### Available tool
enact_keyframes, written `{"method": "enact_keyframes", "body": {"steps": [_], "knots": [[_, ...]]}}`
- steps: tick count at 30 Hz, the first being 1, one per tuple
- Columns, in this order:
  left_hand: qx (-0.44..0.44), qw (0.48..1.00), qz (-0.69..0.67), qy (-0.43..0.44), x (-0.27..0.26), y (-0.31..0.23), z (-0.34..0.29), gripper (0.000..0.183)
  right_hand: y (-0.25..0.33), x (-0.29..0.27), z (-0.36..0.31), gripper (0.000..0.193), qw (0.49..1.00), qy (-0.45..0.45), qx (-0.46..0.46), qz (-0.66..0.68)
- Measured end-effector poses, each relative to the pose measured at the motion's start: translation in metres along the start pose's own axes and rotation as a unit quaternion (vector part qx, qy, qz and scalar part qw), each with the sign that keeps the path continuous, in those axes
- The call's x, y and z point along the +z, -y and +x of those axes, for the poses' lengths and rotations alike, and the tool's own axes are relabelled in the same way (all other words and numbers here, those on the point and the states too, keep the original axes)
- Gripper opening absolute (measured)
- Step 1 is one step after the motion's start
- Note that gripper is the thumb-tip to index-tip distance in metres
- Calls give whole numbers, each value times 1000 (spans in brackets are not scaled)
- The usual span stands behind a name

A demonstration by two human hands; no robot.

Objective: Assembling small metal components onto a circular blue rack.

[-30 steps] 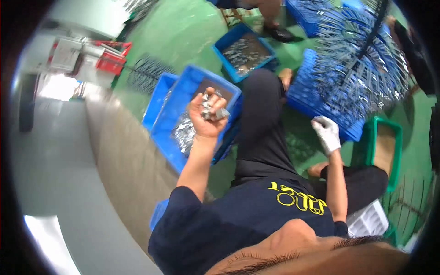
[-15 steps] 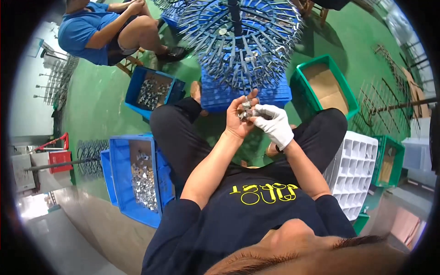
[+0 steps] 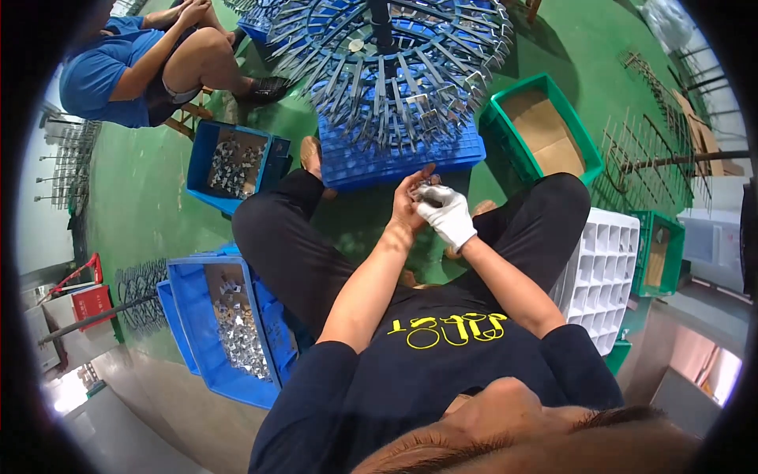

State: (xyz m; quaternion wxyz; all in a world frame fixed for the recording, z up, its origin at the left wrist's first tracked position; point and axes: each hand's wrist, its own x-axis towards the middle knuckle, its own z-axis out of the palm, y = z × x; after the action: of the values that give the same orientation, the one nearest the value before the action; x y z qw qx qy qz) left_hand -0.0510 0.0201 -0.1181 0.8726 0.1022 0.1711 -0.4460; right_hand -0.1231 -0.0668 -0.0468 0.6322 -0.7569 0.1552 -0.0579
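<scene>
My bare left hand (image 3: 405,204) is cupped around some small shiny metal pieces (image 3: 427,182), mostly hidden by fingers. Over its palm, my right hand (image 3: 447,215), in a white glove, has its fingers bent and closed at those pieces; whether it pinches one is hidden. Just beyond both hands stands a round dark rack (image 3: 377,99) with many radiating prongs around a central post. Small metal pieces hang on some of its prongs. Under the rack is a blue crate (image 3: 403,167).
Left of my legs, a large blue bin (image 3: 183,300) holds loose metal pieces; a smaller blue bin (image 3: 204,150) holds more. At right are a green bin (image 3: 496,118) lined with cardboard and a white compartment tray (image 3: 604,276). A seated person (image 3: 130,71) is at far left.
The whole view has shifted, moving the rack and bins leftward. My gloved fingers have closed in over my left palm, and less of the metal pieces shows now.
</scene>
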Motion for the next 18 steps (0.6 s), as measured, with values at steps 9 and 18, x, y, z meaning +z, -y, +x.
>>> {"method": "enact_keyframes", "body": {"steps": [9, 18], "knots": [[-27, 972, 222, -77, 13, -22, -9, 22, 1, -37, 20, 17, 965, -146, -50, -211], [56, 864, 457, -205, 40, -13, -9, 9, 11, -30, 22, 19, 892, -56, -78, -441]]}}
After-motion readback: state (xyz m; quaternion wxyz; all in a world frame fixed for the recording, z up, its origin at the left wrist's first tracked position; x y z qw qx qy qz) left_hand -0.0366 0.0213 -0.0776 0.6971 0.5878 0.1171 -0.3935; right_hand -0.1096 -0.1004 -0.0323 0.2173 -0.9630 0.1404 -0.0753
